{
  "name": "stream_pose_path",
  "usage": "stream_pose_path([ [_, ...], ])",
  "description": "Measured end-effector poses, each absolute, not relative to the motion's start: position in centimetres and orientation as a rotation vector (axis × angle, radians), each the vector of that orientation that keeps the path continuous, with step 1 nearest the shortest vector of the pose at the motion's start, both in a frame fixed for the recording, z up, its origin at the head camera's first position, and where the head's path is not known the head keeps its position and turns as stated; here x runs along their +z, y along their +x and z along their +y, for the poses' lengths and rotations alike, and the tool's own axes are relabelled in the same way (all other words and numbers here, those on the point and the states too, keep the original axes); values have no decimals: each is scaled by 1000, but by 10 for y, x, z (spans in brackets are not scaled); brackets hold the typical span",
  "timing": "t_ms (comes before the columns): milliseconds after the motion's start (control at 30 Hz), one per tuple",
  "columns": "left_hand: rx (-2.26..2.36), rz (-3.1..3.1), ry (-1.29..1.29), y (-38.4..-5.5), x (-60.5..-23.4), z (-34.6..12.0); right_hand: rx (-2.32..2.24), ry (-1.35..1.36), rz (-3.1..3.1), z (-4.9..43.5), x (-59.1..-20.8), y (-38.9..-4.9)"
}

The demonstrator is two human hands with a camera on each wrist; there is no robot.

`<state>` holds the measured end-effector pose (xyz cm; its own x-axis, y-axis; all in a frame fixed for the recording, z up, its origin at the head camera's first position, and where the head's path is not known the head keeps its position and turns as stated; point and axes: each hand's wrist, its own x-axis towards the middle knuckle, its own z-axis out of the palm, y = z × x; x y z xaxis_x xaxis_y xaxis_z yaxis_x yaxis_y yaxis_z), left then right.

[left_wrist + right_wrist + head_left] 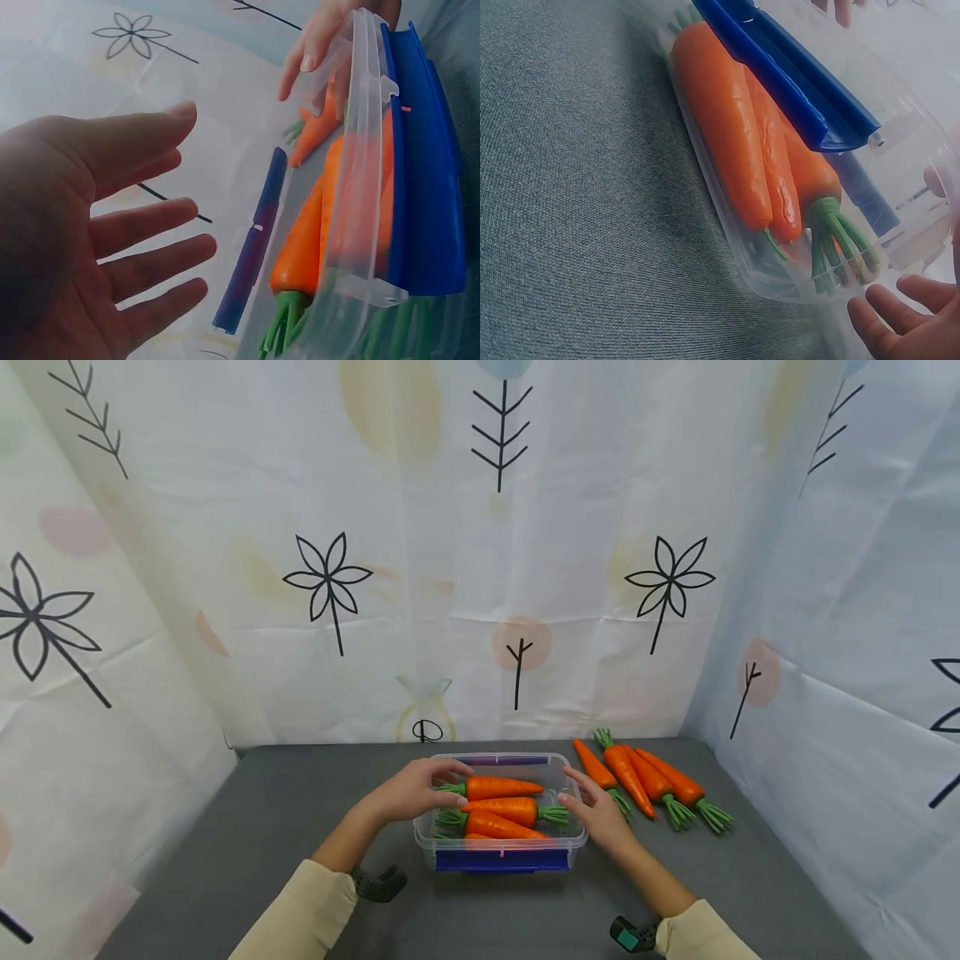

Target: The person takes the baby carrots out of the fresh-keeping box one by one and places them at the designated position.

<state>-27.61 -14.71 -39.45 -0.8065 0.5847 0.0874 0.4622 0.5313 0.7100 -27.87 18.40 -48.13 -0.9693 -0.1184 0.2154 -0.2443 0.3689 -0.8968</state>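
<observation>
A clear plastic container (540,842) with blue latches (502,860) stands lidless on the table, and several orange carrots (504,787) with green tops lie in it. Over its left rim is my left hand (420,789); in the left wrist view its fingers (161,259) are spread and fairly straight, with nothing between them. My right hand (603,818) is at the container's right side, fingers extended and holding nothing. The right wrist view shows that hand (907,319) close to the clear wall; whether it touches cannot be told.
Several loose carrots (628,775) lie on the dark grey table (300,810), right of the container and behind my right hand. White patterned cloth (450,568) hangs at the back and both sides. A dark band (380,883) is on my left wrist, another (630,935) on my right.
</observation>
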Motion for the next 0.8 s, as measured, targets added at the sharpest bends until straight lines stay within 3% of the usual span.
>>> stream_pose_path([
  [400,725,2395,778,-315,-402,-115,1746,348,-2483,186,-481,-274],
  [800,457,2395,540,-322,-408,-89,1731,341,-2474,182,-475,-275],
])
